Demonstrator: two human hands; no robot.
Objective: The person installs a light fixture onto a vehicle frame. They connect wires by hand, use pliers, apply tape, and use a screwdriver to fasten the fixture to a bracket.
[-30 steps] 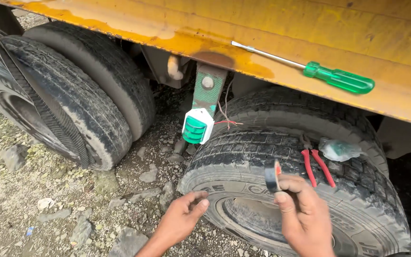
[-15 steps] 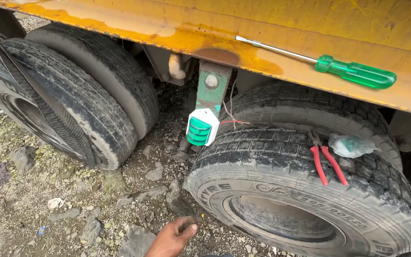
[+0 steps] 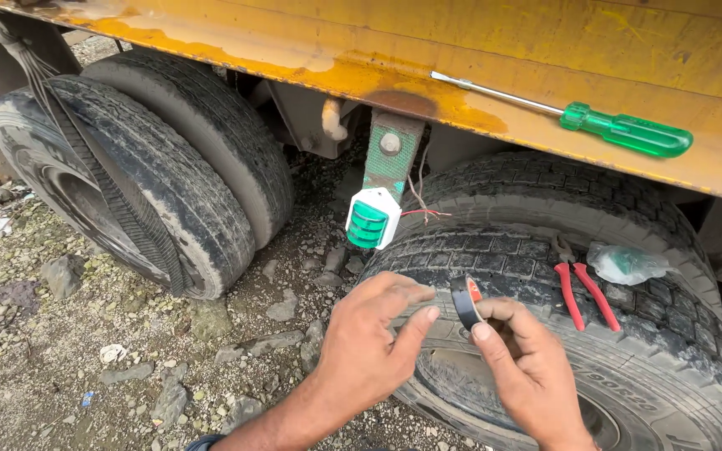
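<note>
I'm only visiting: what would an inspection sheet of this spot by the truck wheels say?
Surface: stony, dirty ground with scattered litter.
Job's things: roll of black tape; green side lamp on a bracket.
Clutter: red pliers and a plastic bag on the tyre; green screwdriver on the yellow truck body.
Hands: right hand holds the tape; left hand beside it.
Cables: loose wires by the lamp.
Surroundings: another tyre pair.

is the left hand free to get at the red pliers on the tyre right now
Probably not directly: the right hand with the black tape roll sits between the left hand and the red pliers, though nothing covers the pliers themselves.
</note>
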